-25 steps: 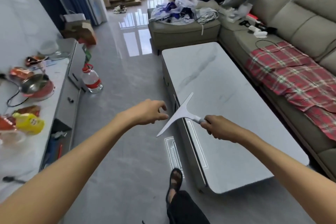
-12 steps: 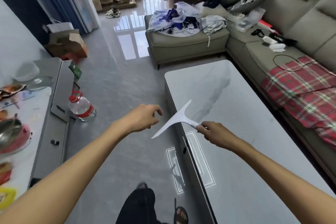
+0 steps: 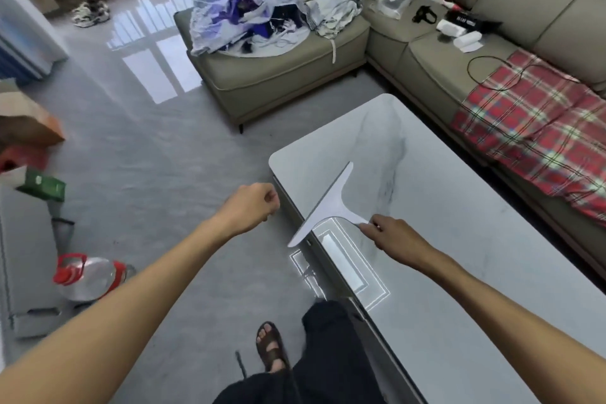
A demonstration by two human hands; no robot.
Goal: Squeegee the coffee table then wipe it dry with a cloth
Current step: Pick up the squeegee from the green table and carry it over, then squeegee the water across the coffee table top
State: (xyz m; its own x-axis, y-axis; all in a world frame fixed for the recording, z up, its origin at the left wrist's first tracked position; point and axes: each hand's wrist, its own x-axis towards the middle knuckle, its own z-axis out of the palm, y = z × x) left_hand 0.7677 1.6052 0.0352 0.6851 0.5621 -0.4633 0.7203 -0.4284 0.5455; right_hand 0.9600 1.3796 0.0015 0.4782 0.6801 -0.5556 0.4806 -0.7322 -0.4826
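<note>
The grey marble-look coffee table runs from centre to lower right. My right hand grips the handle of a white squeegee, whose blade slants over the table's left edge near the far corner. Whether the blade touches the top is unclear. My left hand hovers over the floor just left of the table, fingers curled into a loose fist with nothing in it. No cloth for wiping shows near the table.
A grey sofa wraps the far and right sides, with a clothes pile and a red plaid blanket. A water bottle and low cabinet sit left. My sandalled foot stands beside the table.
I have stepped forward along the table; its far corner is now close. The squeegee stays in my right hand. My left hand's fingers have curled from spread into a fist.
</note>
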